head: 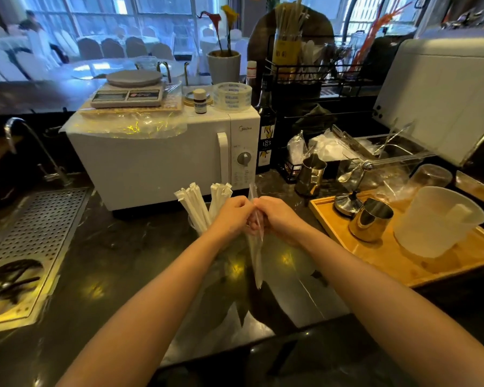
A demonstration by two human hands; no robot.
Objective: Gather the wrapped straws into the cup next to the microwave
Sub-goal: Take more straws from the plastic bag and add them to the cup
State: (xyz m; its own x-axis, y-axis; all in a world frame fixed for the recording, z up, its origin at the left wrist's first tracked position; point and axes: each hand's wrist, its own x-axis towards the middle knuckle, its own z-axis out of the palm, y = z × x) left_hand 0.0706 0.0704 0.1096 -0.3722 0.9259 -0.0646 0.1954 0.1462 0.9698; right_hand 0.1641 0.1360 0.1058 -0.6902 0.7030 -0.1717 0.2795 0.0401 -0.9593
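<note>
Several white paper-wrapped straws (199, 203) stand fanned out in a clear cup (194, 224) on the dark counter, just in front of the white microwave (162, 160). My left hand (231, 215) and my right hand (277, 216) meet just right of the cup, both pinching a thin bundle of wrapped straws (256, 255) in clear plastic. The bundle stands nearly upright, its top poking above my fingers and its lower end hanging toward the counter. My left hand hides most of the cup.
A wooden tray (403, 263) with a steel pitcher (370, 219) and a frosted plastic jug (436, 222) sits at the right. A perforated drain grate (37, 230) and a tap lie at the left. A clear plastic sheet (277, 297) covers the counter under my forearms.
</note>
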